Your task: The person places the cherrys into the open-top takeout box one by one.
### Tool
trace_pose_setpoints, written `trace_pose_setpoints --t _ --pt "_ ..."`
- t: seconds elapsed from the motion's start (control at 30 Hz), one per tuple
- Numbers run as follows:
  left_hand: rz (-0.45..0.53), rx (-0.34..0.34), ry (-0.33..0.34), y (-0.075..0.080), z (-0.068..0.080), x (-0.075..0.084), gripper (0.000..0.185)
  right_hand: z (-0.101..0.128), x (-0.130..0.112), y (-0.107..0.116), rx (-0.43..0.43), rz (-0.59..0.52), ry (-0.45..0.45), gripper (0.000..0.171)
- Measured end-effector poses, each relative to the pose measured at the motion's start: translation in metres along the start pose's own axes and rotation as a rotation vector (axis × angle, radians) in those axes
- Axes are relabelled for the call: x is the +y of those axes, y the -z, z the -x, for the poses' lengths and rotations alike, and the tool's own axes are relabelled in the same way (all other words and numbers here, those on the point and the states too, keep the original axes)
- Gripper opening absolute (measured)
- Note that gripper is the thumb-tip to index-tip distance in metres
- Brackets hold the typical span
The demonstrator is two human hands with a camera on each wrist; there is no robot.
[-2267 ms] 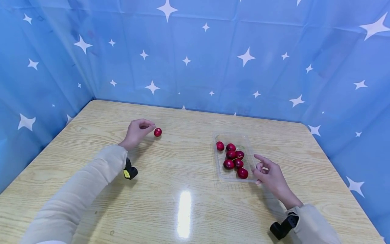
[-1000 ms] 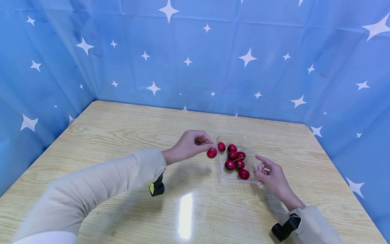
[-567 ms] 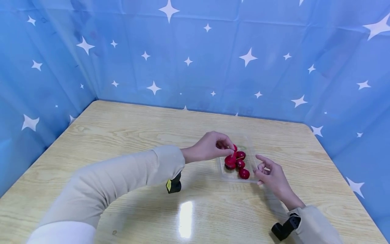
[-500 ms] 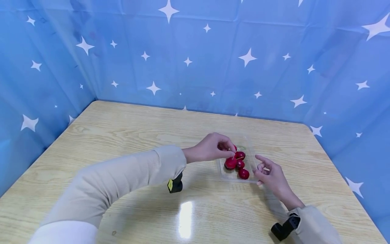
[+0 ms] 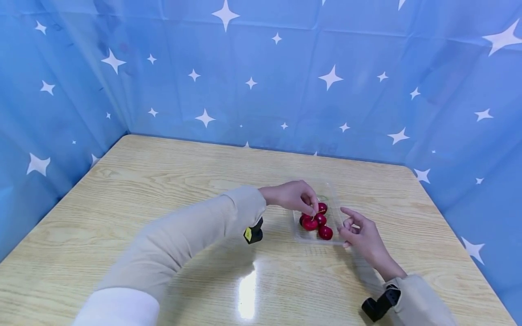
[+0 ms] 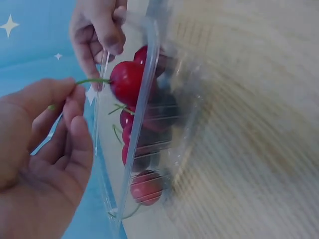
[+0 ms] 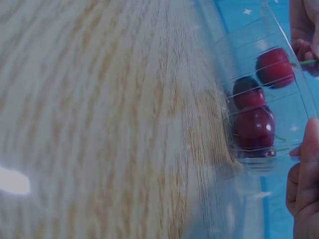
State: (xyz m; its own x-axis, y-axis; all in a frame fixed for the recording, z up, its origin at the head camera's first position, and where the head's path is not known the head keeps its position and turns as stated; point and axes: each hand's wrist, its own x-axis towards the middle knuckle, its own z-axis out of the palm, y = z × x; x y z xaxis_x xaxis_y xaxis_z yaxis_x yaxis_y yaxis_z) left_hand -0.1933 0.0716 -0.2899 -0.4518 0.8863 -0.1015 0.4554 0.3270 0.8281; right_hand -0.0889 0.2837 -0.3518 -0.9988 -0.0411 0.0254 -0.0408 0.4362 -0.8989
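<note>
My left hand (image 5: pixel 294 195) pinches the green stem of a red cherry (image 6: pixel 126 82) between thumb and fingertips. That cherry hangs at the clear plastic container (image 5: pixel 311 241), inside its rim and over the other fruit. Several dark red cherries (image 5: pixel 325 232) lie in the container, some with thin stems; a few at its far left are hidden behind the left hand in the head view. At the container's right side my right hand (image 5: pixel 364 235) grips the rim with thumb and curled fingers, index finger stretched along the edge.
The container stands on a light wood-grain table (image 5: pixel 195 167). A blue curtain with white stars (image 5: pixel 261 90) hangs behind and along both sides. Each wrist bears a small black camera (image 5: pixel 253 232). A bright light reflection (image 5: pixel 246 294) shows on the tabletop near the front.
My left hand has carried the cherry by its stem from the left of the table rightward over the container, lowering it lately. The right hand has stayed at the rim.
</note>
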Motion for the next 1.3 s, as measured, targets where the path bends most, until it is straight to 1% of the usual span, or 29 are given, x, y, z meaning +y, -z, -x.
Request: trace_pose_setpoints --t 0.07,0.13,0.27,0.37,0.47,0.6,0.67,0.83,0.97,1.03,1.1,1.3 --pt "0.002 -0.039 0.014 0.002 -0.003 -0.001 0.01 0.0 0.0 0.0 0.003 -0.003 -0.001 0.05" --pt "0.01 -0.065 0.032 0.003 -0.007 -0.003 0.01 -0.001 -0.001 0.0 0.005 -0.006 -0.003 0.05" --pt "0.023 -0.085 0.074 0.004 -0.013 -0.006 0.009 -0.001 -0.001 -0.001 0.002 -0.004 -0.005 0.051" --pt "0.003 -0.072 0.108 0.004 -0.017 -0.007 0.008 0.0 -0.001 -0.001 0.004 -0.004 -0.009 0.051" --pt "-0.021 -0.055 0.129 0.004 -0.021 -0.008 0.007 0.0 -0.001 0.0 0.004 0.001 -0.01 0.05" --pt "-0.029 -0.04 0.141 0.003 -0.024 -0.01 0.008 0.001 -0.001 0.0 0.003 0.003 -0.016 0.051" --pt "-0.016 -0.033 0.142 0.003 -0.025 -0.011 0.009 0.001 -0.002 0.001 0.002 0.004 -0.019 0.051" --pt "0.005 -0.012 0.111 0.002 -0.027 -0.016 0.013 0.001 -0.002 0.001 0.0 0.011 -0.02 0.051" --pt "-0.009 0.01 0.069 0.002 -0.03 -0.021 0.013 0.001 -0.002 0.002 0.0 0.006 -0.025 0.051" --pt "-0.007 0.023 0.058 0.001 -0.031 -0.023 0.013 0.001 -0.002 0.002 -0.001 0.002 -0.027 0.051" --pt "-0.007 0.039 0.057 0.0 -0.032 -0.025 0.013 0.002 -0.002 0.002 -0.004 0.002 -0.029 0.051" --pt "0.008 0.091 0.089 -0.004 -0.035 -0.029 0.012 0.003 -0.002 0.002 -0.007 0.002 -0.03 0.051"
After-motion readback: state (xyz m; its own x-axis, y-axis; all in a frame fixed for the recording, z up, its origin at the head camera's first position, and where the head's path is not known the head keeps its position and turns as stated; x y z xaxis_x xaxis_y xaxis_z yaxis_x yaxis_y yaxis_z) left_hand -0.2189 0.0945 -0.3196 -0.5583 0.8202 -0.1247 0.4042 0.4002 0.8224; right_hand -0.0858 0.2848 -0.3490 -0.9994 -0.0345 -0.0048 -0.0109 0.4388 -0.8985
